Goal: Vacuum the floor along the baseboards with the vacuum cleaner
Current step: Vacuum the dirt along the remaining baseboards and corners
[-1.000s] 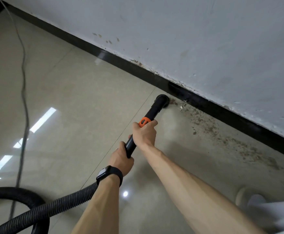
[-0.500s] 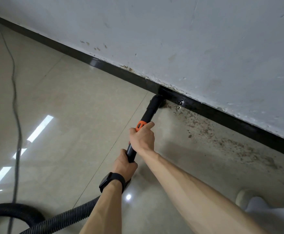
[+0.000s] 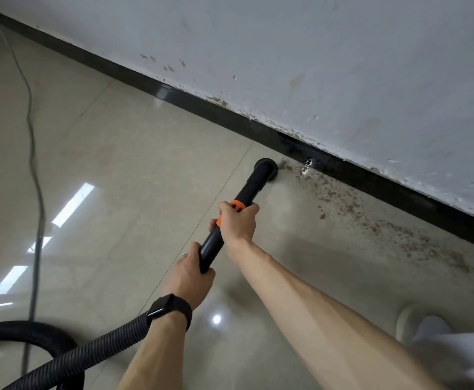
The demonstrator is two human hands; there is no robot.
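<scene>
Both hands hold a black vacuum wand [image 3: 251,187] with an orange collar. My right hand [image 3: 237,222] grips it at the collar; my left hand [image 3: 189,278], with a black watch on the wrist, grips the lower end where the ribbed hose [image 3: 89,353] joins. The round nozzle [image 3: 266,168] rests on the beige tile floor a short way off the black baseboard [image 3: 371,178]. Brown dirt [image 3: 371,218] is strewn along the baseboard to the right of the nozzle.
A thin grey power cord [image 3: 34,170] runs across the floor on the left. The hose loops at the bottom left. A shoe [image 3: 416,325] and a pale trouser leg show at the bottom right. The white wall [image 3: 342,66] is chipped above the baseboard.
The nozzle was pushed against the baseboard half a second ago and has now drawn back a little from it. Both hands keep their grip on the wand.
</scene>
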